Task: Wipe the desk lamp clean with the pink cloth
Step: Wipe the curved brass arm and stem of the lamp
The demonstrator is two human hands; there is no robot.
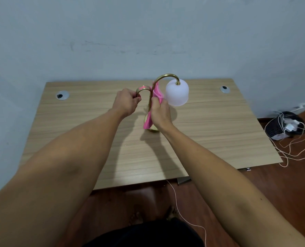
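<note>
Lamp [167, 77] looks light and tippy, shade [177, 93] fragile; we steady its brass handle with left hand [126, 102] closed, right hand [159, 113] pinching soft cloth [156, 94] around the stem.

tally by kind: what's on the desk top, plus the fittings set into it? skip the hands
Desk lamp: 1, brass with a white shade
Pink cloth: 1, wrapped round the lamp stem
Cable grommets: 2, one far left, one far right
Total: 4
</note>
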